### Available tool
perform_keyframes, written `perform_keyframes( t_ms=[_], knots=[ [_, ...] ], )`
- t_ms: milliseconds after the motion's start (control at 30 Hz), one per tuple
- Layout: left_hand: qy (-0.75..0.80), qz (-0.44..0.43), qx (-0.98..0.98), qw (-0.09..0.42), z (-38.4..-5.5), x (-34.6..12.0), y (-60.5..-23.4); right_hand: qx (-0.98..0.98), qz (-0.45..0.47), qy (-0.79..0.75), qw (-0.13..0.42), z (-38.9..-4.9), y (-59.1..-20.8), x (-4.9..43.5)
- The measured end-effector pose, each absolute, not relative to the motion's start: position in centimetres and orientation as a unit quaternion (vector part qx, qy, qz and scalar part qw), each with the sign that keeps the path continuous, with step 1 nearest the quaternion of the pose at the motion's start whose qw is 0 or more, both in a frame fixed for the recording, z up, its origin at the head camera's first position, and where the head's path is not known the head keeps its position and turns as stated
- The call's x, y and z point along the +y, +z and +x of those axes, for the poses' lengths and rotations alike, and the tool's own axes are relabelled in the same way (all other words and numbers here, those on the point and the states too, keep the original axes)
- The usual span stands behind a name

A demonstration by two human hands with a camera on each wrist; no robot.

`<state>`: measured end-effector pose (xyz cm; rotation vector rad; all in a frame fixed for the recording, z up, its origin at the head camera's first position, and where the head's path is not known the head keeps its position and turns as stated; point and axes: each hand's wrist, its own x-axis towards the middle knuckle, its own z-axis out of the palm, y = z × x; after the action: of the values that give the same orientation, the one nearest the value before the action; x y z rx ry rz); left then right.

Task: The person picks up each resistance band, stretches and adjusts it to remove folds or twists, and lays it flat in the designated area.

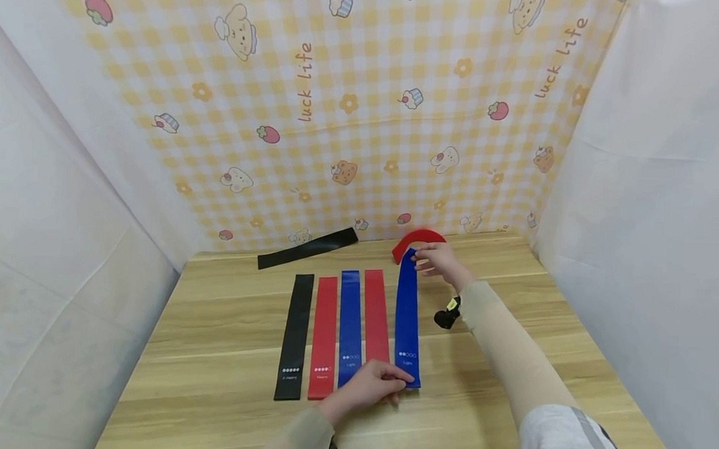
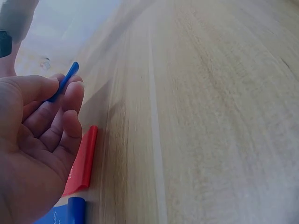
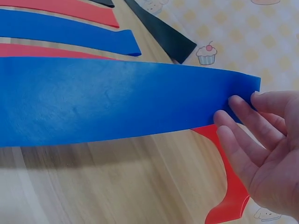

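Note:
A blue resistance band marked "Light" point(image 1: 407, 312) stretches lengthwise between the two hands, at the right end of a row of flat bands. My left hand point(image 1: 373, 383) pinches its near end between thumb and fingers, as the left wrist view shows with the blue edge point(image 2: 65, 81). At the far end, my right hand point(image 1: 440, 259) pinches the other end; in the right wrist view the thumb and fingers point(image 3: 245, 116) are at that tip. The band casts a shadow on the table beneath it. Left of it lies a red band point(image 1: 377, 311), its near end hidden by my left hand.
Further left lie another blue band point(image 1: 350, 310), a red band marked "Heavy" point(image 1: 324, 329) and a black band point(image 1: 296, 328). A second black band point(image 1: 308, 248) lies slanted at the back. A curved red band point(image 1: 421, 236) sits behind my right hand, by the patterned cloth point(image 1: 350, 138).

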<state>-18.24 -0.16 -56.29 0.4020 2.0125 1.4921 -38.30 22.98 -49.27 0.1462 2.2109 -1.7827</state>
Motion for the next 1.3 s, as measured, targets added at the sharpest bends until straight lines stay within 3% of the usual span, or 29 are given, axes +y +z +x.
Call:
perform_keyframes(
  t_ms=[767,1300],
  knots=[
    [0.583,0.149,0.739,0.304,-18.2,0.9,-56.9,0.762,0.061,-0.631,0.127,-37.8,-50.6,22.3],
    [0.593,0.136,0.729,0.315,-18.3,1.0,-57.0,0.758,0.062,-0.644,0.081,-37.8,-51.4,21.6]
  ],
)
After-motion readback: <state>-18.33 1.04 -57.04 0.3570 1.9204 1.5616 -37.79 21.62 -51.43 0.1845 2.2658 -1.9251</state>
